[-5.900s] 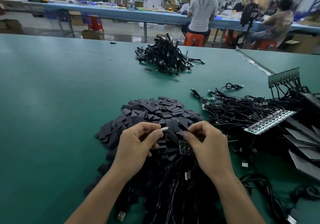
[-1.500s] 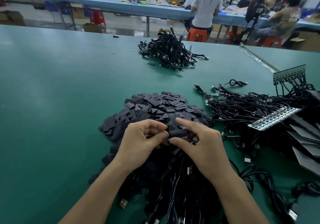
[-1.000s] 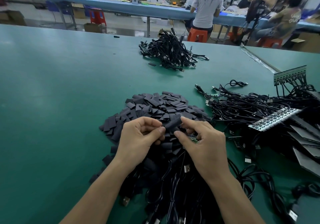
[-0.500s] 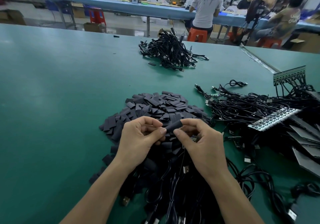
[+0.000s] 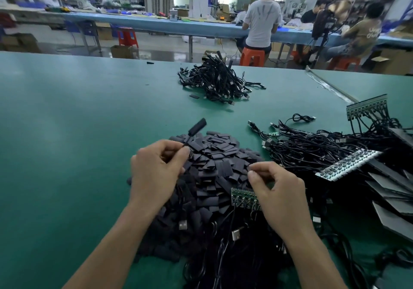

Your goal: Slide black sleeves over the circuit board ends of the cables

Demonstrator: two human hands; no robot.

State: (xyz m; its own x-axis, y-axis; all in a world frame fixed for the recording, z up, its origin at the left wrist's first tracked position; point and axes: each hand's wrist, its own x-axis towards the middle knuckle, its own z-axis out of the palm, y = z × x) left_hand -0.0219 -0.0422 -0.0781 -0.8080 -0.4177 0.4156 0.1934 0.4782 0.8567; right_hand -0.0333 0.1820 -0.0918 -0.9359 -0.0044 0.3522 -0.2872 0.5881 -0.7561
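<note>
Black sleeves (image 5: 214, 154) lie heaped on the green table (image 5: 67, 132), with open room left of the heap. Tangled cables (image 5: 312, 152) crowd its right side, and another cable bundle (image 5: 216, 83) sits beyond it. The left hand (image 5: 154, 170) pinches a cable whose sleeved end (image 5: 197, 126) rises over the heap. The right hand (image 5: 279, 192) has its fingertips pinched together, on what I cannot tell, just beside a green circuit board strip (image 5: 243, 197).

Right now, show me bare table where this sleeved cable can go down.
The widest bare patch is the green table left of the sleeve pile and the left hand. A narrower strip lies between the sleeve pile and the far cable pile. To its right, tangled cables and circuit board strips crowd everything.
</note>
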